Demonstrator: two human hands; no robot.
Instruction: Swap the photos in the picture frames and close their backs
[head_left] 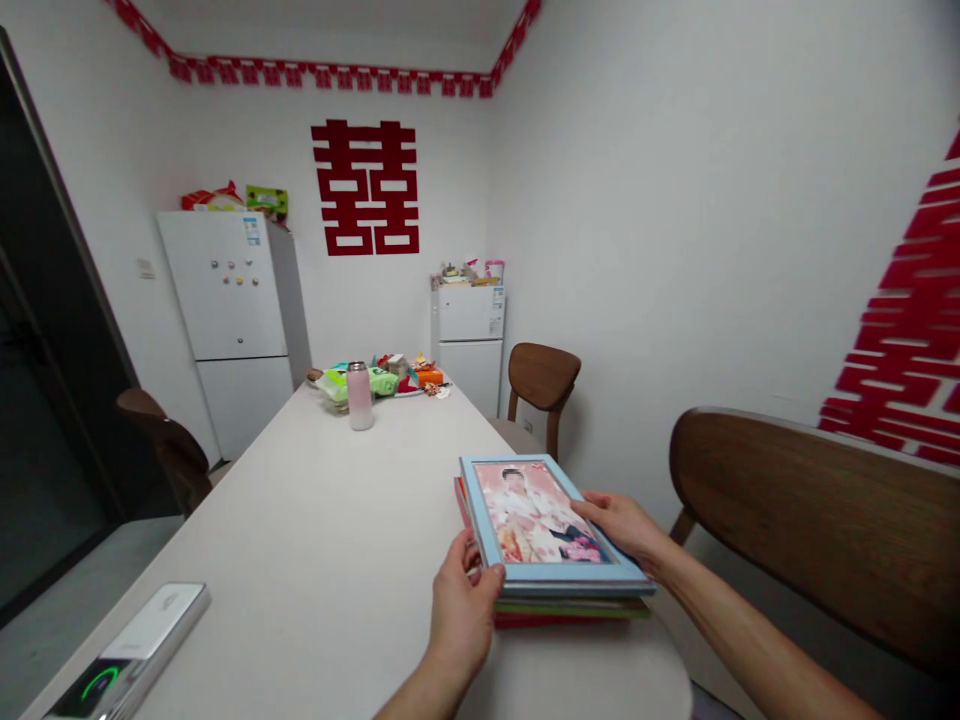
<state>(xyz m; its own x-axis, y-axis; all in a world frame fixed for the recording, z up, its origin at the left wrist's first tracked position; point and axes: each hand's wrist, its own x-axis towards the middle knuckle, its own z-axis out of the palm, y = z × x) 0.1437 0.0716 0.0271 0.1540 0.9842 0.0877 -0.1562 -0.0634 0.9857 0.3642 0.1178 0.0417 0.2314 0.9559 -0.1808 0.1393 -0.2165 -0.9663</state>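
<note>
A light-blue picture frame with a pinkish photo in it lies face up on top of a small stack of flat items with green and red edges. The stack rests at the near right of the white table. My left hand grips the frame's near left corner, its thumb on the edge and its fingers partly hidden beside it. On the right side, my right hand has its thumb over the frame's top edge, with the other fingers out of sight below.
On the white table stand a pink bottle and, farther back, a pile of packages. A power bank with a lit display lies at the near left. Wooden chairs flank the table; two refrigerators stand at the back.
</note>
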